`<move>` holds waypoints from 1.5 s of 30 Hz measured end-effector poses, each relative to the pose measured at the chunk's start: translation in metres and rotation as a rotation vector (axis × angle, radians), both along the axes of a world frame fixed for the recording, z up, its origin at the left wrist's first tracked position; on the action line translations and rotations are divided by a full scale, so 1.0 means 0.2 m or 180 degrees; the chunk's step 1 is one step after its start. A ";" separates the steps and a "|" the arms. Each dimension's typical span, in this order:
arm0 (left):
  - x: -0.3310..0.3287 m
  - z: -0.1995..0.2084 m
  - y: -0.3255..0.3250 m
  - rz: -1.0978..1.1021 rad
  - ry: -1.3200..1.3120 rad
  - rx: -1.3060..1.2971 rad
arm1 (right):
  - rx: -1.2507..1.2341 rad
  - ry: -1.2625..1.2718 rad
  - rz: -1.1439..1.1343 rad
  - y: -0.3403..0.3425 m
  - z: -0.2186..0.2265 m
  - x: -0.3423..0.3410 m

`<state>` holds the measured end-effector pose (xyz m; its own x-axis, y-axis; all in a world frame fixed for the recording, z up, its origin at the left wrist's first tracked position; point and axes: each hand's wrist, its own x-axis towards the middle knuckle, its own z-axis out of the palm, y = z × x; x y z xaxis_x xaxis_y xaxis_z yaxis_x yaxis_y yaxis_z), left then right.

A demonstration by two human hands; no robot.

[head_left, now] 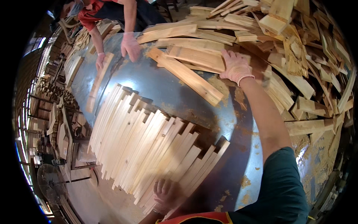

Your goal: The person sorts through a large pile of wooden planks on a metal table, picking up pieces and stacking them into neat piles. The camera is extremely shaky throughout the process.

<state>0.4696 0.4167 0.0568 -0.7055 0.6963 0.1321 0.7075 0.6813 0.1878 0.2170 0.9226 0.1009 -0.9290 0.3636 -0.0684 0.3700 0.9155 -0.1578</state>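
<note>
My right hand, in a pale pink glove, reaches to the far side of the metal table. Its fingers are spread at the near end of a flat wooden board and touch it. My left hand, gloved too and a little blurred, is low in the view over the near ends of a row of pale wooden strips. Its fingers are loosely bent and apart, with nothing visible in them. The strips lie side by side with uneven ends. Beyond them, a longer board lies slantwise on the table.
A large heap of rough wood pieces covers the far right. Across the metal tabletop, a co-worker's gloved hand hovers while the other touches a narrow board. Sawdust patches dot the table. A fan stands lower left.
</note>
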 end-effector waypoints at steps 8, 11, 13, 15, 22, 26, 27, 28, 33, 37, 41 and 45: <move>-0.02 0.08 -0.01 0.0005 -0.0310 -0.0042 | -0.0207 -0.0698 0.0066 -0.05 0.14 0.31; -0.01 0.02 -0.07 -0.0067 -0.0110 -0.0144 | -0.1395 -0.0316 0.0253 0.04 0.13 0.83; 0.01 0.00 -0.08 -0.0133 -0.0107 0.0061 | -0.3963 -0.0407 -0.0573 0.11 -0.07 1.30; 0.04 0.00 -0.08 -0.0117 -0.0122 0.0177 | -0.5897 -0.0512 -0.1673 -0.03 -0.08 1.79; 0.03 -0.01 -0.15 -0.0379 -0.0277 0.0244 | -0.6979 0.1567 -0.2916 -0.95 -0.19 2.80; 0.01 -0.02 -0.37 -0.0450 -0.0667 0.0247 | -0.5598 0.1959 -0.3736 -1.20 -0.29 3.04; 0.00 -0.01 -0.44 -0.0488 -0.0564 0.0346 | -0.4770 0.2186 -0.3535 -1.23 -0.27 3.04; 0.00 -0.01 -0.52 -0.0456 -0.0468 0.0405 | -0.4119 0.1947 -0.3588 -1.23 -0.26 3.07; 0.02 -0.02 -0.96 0.0166 -0.0119 0.0102 | -0.4575 0.2060 -0.3109 -1.54 0.02 2.77; -0.03 -0.09 -1.26 0.1093 -0.0241 0.0073 | -0.4879 0.1788 -0.3037 -1.85 -0.05 2.35; -0.04 -0.15 -1.47 0.2396 -0.1065 0.1043 | -0.3135 -0.0285 -0.1342 -1.96 -0.41 2.06; 0.01 -0.32 -1.63 0.3348 -0.2372 0.2926 | -0.4254 -0.0147 -0.2026 -1.96 -0.15 1.90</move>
<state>0.4725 0.0907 -0.0072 -0.8978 -0.2443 -0.3664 -0.4234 0.2502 0.8707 0.5978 0.5311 0.0714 -0.6290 0.3446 -0.6968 0.6720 -0.2097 -0.7103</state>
